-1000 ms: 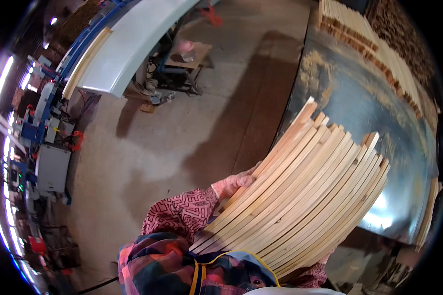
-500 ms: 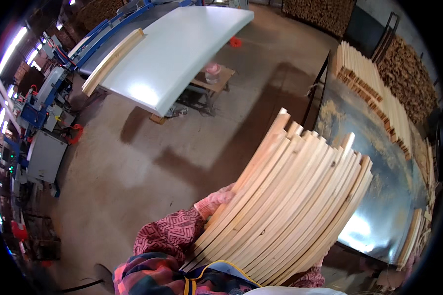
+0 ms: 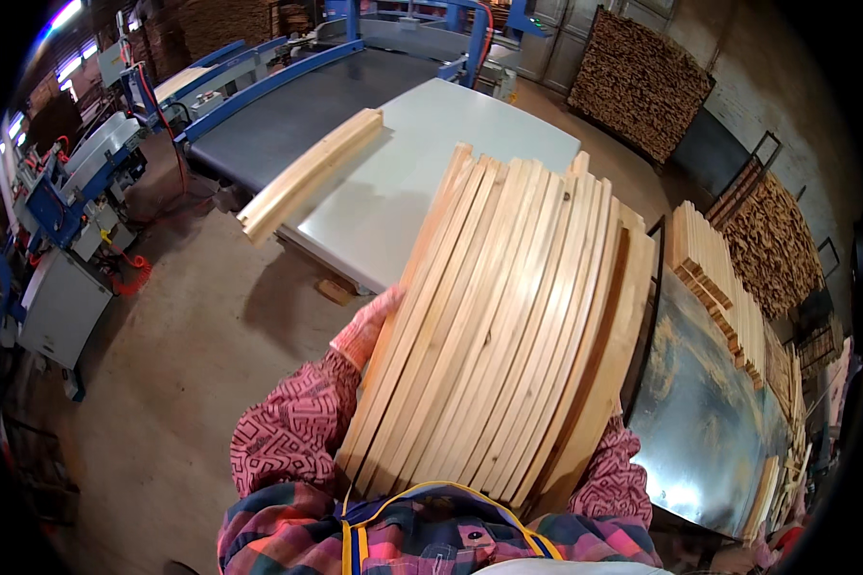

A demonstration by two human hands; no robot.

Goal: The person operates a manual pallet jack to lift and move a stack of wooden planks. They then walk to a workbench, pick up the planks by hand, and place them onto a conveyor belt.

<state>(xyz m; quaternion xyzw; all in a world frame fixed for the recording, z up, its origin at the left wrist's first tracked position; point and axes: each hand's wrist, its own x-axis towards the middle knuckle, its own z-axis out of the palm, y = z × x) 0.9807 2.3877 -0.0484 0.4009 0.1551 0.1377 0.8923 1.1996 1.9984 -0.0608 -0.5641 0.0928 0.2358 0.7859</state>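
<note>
A broad bundle of pale wooden strips (image 3: 494, 331), laid side by side, is carried in front of my body. My left hand (image 3: 369, 331), in a pinkish knit glove, is closed on the bundle's left side, its fingertips hidden by the wood. Along the right side comes my right arm in a patterned sleeve (image 3: 612, 470). The right hand is almost wholly hidden behind the bundle, which it holds from that side. At the right edge of the bundle one wider strip (image 3: 604, 364) stands apart, with a dark gap beside it.
Ahead is a pale smooth tabletop (image 3: 422, 144) with a few wooden strips (image 3: 312, 172) along its left edge, beside a blue-framed machine bed (image 3: 288, 110). To the right, a metal-topped table (image 3: 700, 422) bears stacked strips (image 3: 714, 287). Machinery (image 3: 67, 240) stands left.
My view has turned and moved toward the pale tabletop. The bundle now stands in front of that table's near right part, more upright and centred, with my left hand still on its side.
</note>
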